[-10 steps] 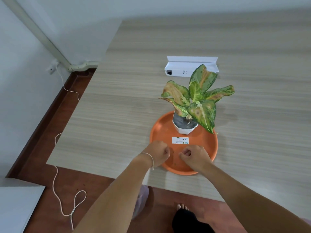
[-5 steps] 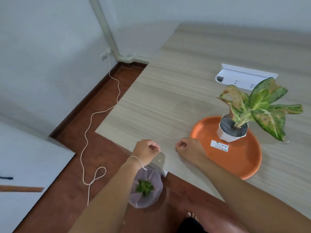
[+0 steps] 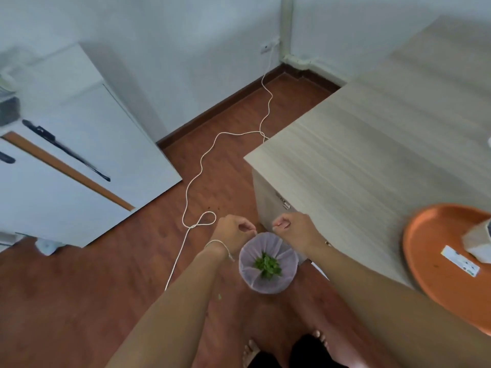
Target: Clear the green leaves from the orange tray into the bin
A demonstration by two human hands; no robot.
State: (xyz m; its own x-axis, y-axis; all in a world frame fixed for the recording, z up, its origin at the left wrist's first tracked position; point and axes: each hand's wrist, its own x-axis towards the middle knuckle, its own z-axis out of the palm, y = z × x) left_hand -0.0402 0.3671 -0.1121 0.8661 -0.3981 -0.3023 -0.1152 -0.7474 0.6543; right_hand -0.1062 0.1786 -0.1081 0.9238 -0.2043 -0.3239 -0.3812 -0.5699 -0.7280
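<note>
Matt wood-grain table (image 3: 372, 160), glossy tray (image 3: 425, 251)

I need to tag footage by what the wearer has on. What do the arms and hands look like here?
Both forearms are bare, with no sleeves or gloves in view. The left hand has a thin white string bracelet at the wrist. The right hand has a small dark mark near the wrist; no rings are discernible.

Orange tray (image 3: 425, 261), green leaves (image 3: 267, 264) in pale lilac-lined bin (image 3: 268, 284), grey-beige streaked table (image 3: 372, 155), reddish-brown floor (image 3: 79, 288)
</note>
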